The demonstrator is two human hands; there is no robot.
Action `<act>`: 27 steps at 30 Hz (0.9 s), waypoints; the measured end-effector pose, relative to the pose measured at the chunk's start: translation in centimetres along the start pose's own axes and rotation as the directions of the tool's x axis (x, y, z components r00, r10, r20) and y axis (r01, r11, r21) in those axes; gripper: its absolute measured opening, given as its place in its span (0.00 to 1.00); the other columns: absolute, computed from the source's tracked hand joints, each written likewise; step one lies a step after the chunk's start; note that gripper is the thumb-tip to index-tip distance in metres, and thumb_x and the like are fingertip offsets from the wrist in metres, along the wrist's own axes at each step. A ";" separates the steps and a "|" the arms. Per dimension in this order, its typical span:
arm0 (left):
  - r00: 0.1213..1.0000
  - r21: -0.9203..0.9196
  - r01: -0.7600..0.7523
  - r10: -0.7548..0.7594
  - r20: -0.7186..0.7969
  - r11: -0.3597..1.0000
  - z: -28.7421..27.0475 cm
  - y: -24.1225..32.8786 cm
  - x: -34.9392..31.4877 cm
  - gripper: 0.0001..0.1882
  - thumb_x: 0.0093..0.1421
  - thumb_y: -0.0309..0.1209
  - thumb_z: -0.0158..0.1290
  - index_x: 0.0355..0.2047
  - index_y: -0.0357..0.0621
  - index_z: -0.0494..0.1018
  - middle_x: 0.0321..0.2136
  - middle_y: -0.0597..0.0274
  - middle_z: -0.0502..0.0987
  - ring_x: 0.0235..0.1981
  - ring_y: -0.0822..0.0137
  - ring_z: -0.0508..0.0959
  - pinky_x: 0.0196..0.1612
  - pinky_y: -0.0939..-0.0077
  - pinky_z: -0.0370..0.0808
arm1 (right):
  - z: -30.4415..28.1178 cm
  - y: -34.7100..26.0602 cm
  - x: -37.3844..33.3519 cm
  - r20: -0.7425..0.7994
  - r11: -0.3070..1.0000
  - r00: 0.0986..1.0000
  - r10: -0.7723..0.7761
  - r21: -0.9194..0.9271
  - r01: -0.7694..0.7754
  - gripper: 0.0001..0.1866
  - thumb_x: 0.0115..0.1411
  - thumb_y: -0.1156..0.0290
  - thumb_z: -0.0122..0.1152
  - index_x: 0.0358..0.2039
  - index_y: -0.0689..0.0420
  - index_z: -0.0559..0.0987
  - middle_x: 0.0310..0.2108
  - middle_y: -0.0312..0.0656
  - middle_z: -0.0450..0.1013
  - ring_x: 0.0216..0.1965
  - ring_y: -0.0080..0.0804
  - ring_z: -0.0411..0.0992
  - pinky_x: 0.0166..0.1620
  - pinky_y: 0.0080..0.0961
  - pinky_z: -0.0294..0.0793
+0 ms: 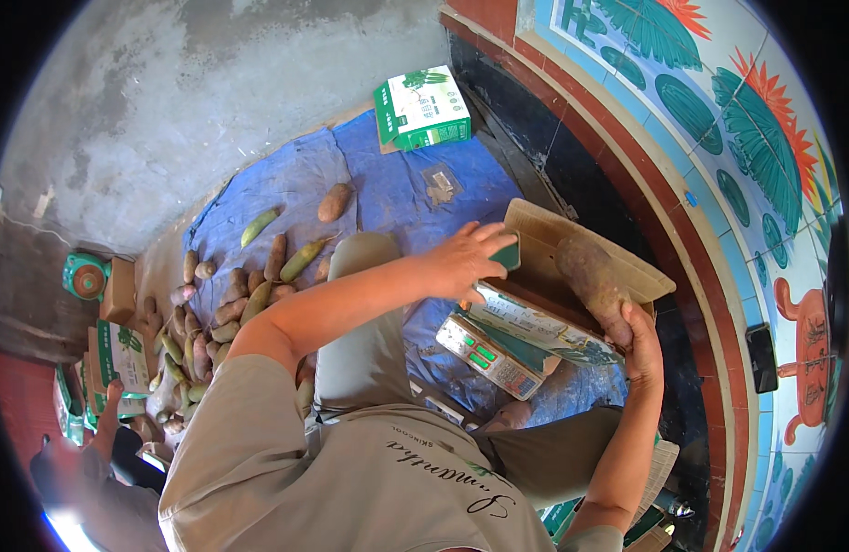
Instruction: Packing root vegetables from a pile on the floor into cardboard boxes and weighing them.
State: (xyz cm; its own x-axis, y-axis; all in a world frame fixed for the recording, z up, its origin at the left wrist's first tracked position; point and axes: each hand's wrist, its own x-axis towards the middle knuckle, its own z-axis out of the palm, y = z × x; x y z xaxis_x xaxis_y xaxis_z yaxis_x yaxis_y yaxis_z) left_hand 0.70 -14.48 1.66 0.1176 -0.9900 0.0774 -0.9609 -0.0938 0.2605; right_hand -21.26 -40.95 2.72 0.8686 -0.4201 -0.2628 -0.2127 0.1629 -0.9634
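A cardboard box (525, 317) with its flaps up stands on a digital scale (489, 356) with lit green readouts. My left hand (470, 262) is at the box's left end, fingers around a green flap (509, 256) and thumb over the near side. On the right, my right hand (641, 340) grips the lower end of a large purplish-brown root vegetable (590, 276). That root is tilted over the box opening, its upper end against the far flap. The inside of the box is mostly hidden.
A pile of brown and green root vegetables (203, 345) lies left on a blue tarp (424, 198). Beyond stands a green-and-white carton (424, 109). A tiled wall (719, 175) curves along the right. At lower left, another person (102, 469) works near cartons (121, 359).
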 end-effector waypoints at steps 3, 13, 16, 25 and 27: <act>0.983 0.052 -0.095 0.102 -0.150 0.994 0.8 2.4 0.5 0.25 0.39 0.38 0.65 0.39 0.46 0.73 0.49 0.54 0.67 0.55 0.57 0.62 0.56 0.56 0.59 | 0.8 -0.2 0.0 0.009 0.997 0.998 0.069 -0.033 -0.069 0.31 0.52 0.46 0.57 0.44 0.62 0.74 0.33 0.38 0.73 0.30 0.24 0.69 0.31 0.19 0.68; 0.969 -0.041 -0.242 0.239 -0.067 0.969 4.2 2.3 3.4 0.01 0.48 0.27 0.48 0.23 0.46 0.69 0.21 0.63 0.73 0.29 0.59 0.76 0.34 0.66 0.68 | 3.8 -0.6 0.8 -0.017 0.988 0.988 0.153 0.017 -0.153 0.24 0.54 0.49 0.56 0.37 0.60 0.76 0.27 0.37 0.72 0.25 0.24 0.68 0.27 0.19 0.68; 0.980 -0.107 -0.197 0.193 -0.046 0.975 3.9 1.5 3.1 0.01 0.47 0.27 0.49 0.23 0.46 0.69 0.22 0.62 0.73 0.30 0.57 0.76 0.33 0.64 0.70 | 3.6 -0.6 1.2 -0.032 0.985 0.985 0.170 -0.009 -0.170 0.23 0.54 0.50 0.56 0.35 0.59 0.75 0.25 0.36 0.71 0.24 0.24 0.68 0.26 0.20 0.68; 0.989 -0.150 -0.145 0.148 0.005 0.978 3.4 1.3 2.4 0.02 0.46 0.27 0.50 0.23 0.46 0.71 0.21 0.60 0.74 0.31 0.55 0.77 0.31 0.62 0.72 | 3.0 0.7 3.5 0.013 0.935 0.967 0.254 -0.258 -0.243 0.21 0.53 0.48 0.57 0.30 0.57 0.75 0.20 0.36 0.70 0.19 0.25 0.68 0.23 0.19 0.68; 0.991 -0.144 -0.135 0.135 -0.006 0.980 3.9 1.5 2.3 0.02 0.46 0.27 0.50 0.23 0.46 0.71 0.22 0.60 0.74 0.31 0.56 0.77 0.31 0.62 0.73 | 3.1 1.1 4.8 0.047 0.895 0.940 0.338 -0.323 -0.306 0.22 0.54 0.48 0.57 0.32 0.57 0.75 0.21 0.36 0.70 0.20 0.25 0.68 0.24 0.20 0.68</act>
State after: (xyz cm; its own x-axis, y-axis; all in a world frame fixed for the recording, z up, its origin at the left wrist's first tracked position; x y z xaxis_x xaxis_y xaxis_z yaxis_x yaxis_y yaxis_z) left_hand -1.43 -17.33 -1.53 -0.0117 -0.9929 0.1180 -0.9219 0.0564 0.3832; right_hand -15.91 -40.05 0.59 0.7653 -0.2980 -0.5705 -0.6011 -0.0140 -0.7991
